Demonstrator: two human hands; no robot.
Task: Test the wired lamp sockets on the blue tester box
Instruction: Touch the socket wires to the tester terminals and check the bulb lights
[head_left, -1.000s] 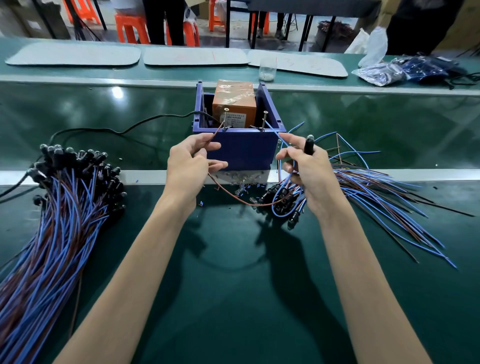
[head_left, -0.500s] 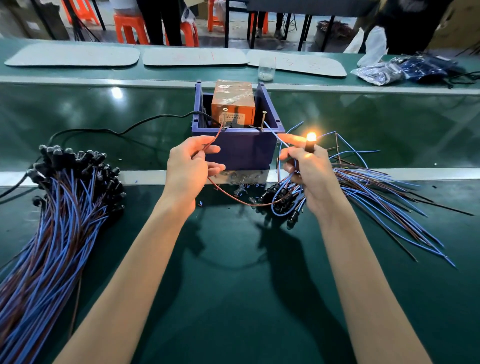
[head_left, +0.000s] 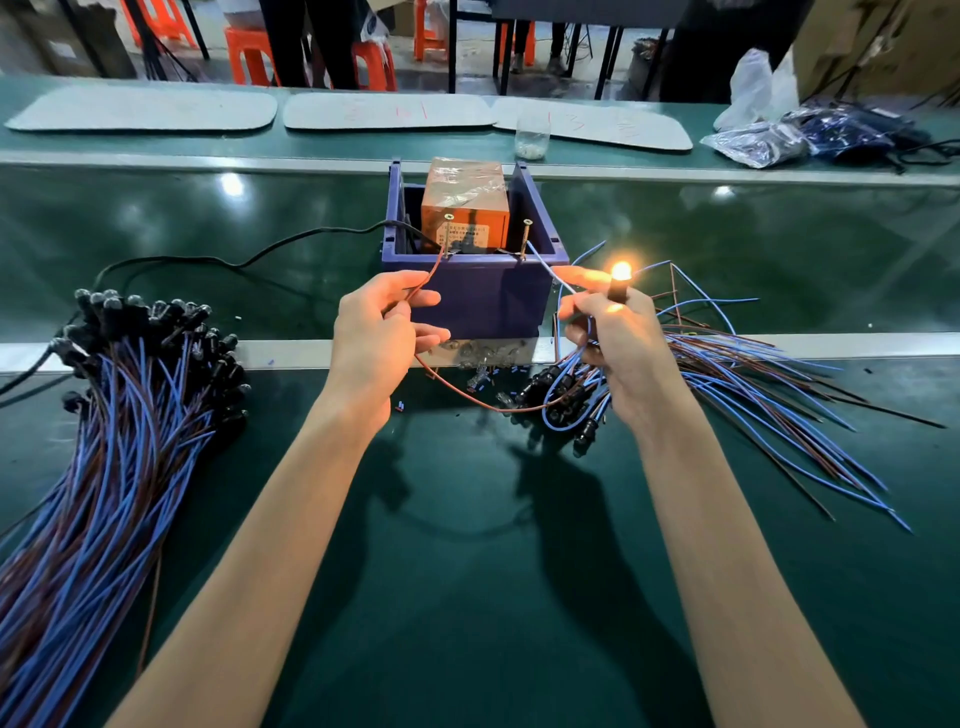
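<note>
Hands are working just in front of the blue tester box on the worktop. The left hand is pinching a brown wire that is reaching up to the left screw. The right hand is gripping a glowing lamp socket, with its blue wire reaching to the right screw. An orange block is sitting inside the box.

Glossy green belt; matt blue plastic tester box; metal screws.
</note>
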